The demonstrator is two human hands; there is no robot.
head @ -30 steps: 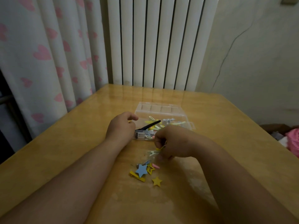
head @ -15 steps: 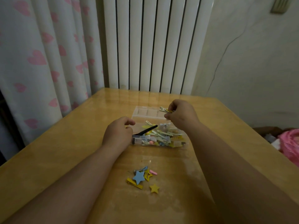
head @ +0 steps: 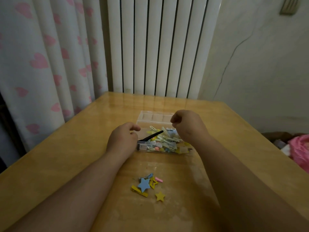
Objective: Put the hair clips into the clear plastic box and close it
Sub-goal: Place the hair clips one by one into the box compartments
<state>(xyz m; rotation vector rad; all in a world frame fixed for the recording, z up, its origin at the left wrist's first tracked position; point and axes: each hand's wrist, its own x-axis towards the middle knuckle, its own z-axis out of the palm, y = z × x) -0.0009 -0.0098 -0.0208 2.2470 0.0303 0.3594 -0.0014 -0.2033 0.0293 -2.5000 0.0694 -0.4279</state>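
Note:
The clear plastic box [head: 144,146] lies open in the middle of the table, holding several pastel hair clips, with its lid [head: 155,117] tipped back behind it. A long black clip [head: 153,136] slants over its left end. My left hand [head: 122,139] grips that left end. My right hand [head: 187,126] hovers over the right half of the box, fingers curled, and no clip shows in it. Near me on the table lie loose clips: a blue star [head: 143,185], a yellow star [head: 160,196], a yellow bar [head: 138,191] and a small pink clip [head: 158,179].
The wooden table [head: 66,156] ends at a white radiator [head: 158,47] at the back. A heart-print curtain [head: 41,64] hangs on the left. A pink bundle [head: 299,151] sits beyond the table's right edge.
My right hand carried a clip from the loose pile to above the box. The clip that showed in its fingers half a second ago is now out of sight. My left hand stayed put.

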